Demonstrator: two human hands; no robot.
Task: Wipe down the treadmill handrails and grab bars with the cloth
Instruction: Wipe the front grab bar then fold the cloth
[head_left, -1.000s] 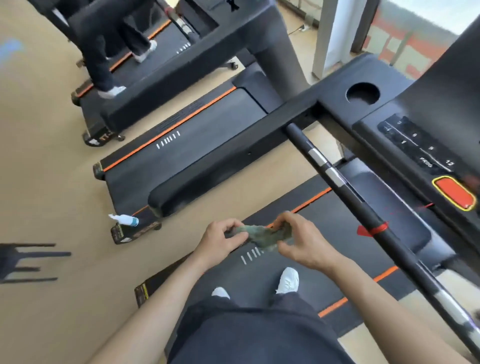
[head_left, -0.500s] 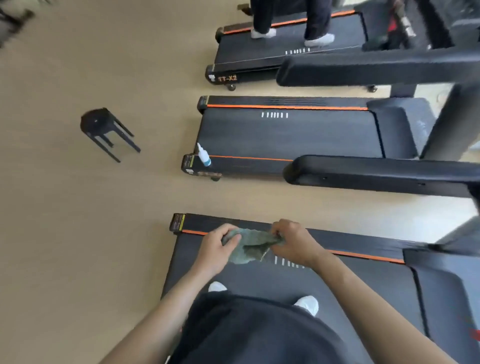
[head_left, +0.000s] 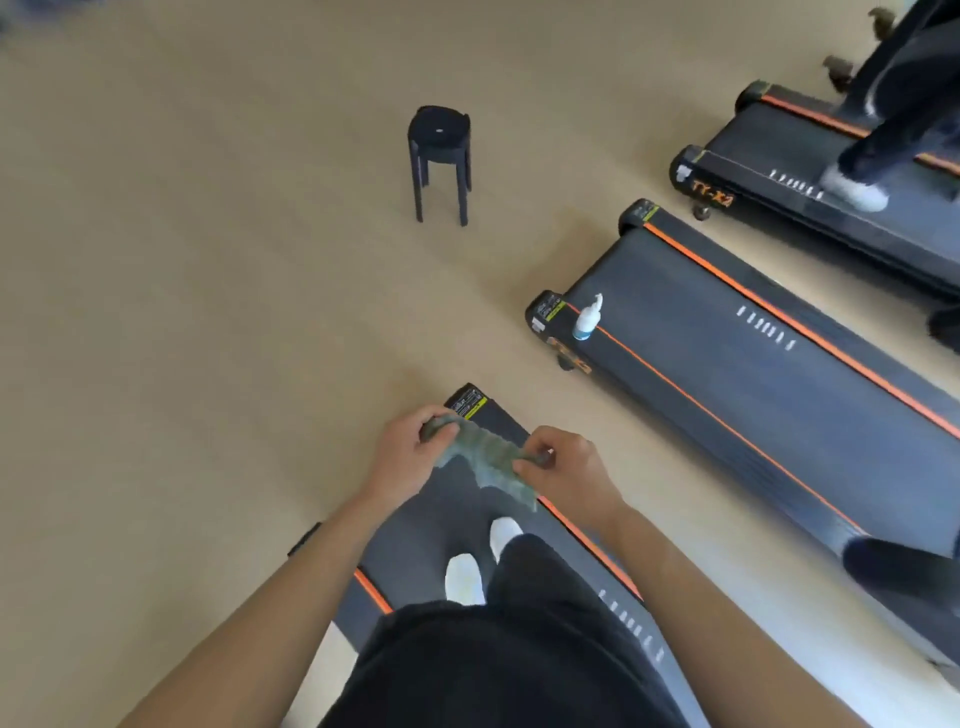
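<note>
Both hands, the left hand (head_left: 410, 457) and right hand (head_left: 563, 470), pinched opposite ends of the green cloth (head_left: 485, 460) above the treadmill (head_left: 470, 405) deck, apparently readying it, with no handrail in view to reach next.

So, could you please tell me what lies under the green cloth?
The black treadmill belt and its orange side stripe lie below the crumpled green cloth; the patch directly beneath it is hidden.
</note>
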